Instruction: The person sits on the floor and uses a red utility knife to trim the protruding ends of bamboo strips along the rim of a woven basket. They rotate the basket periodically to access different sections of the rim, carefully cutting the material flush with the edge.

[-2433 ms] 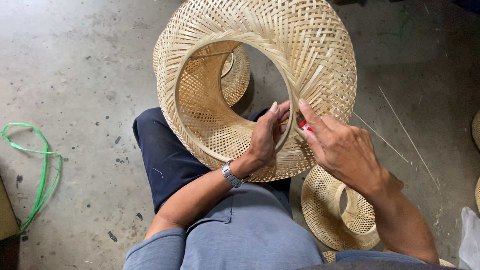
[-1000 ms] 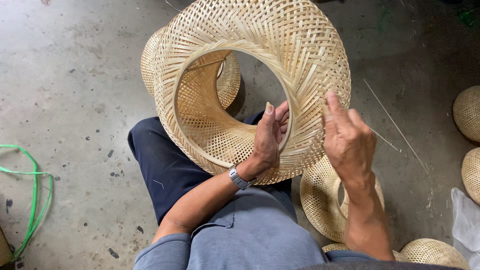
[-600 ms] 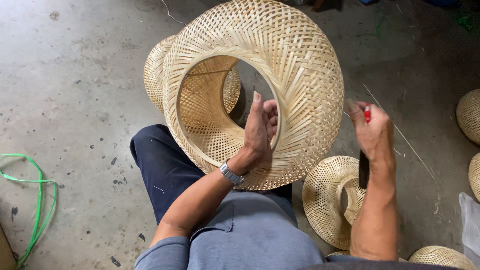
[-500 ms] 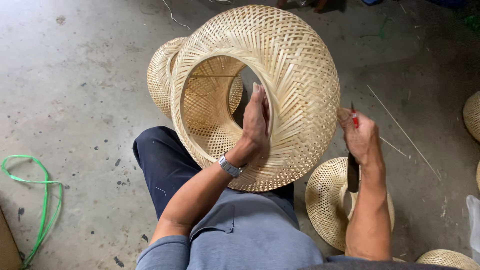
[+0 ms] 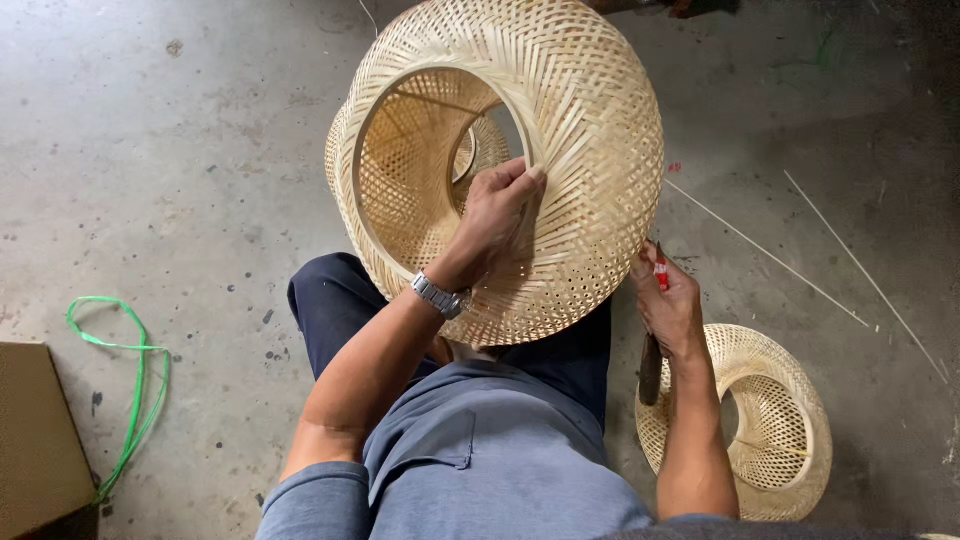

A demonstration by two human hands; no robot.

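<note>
Resting between hands (image 5: 497, 215): woven basket (image 5: 590, 120)

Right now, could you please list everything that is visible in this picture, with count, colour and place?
woven bamboo shade: 1, pale tan, held up over the lap
second woven shade: 1, pale tan, on the floor at right
bamboo strips: 2, pale, on the floor at right
plastic strap: 1, green, floor at left
cardboard box: 1, brown, lower left corner
concrete floor: grey
wristwatch: 1, silver, left wrist
left hand: grips the shade's inner rim
right hand: holds a red-tipped, dark-handled tool
</note>
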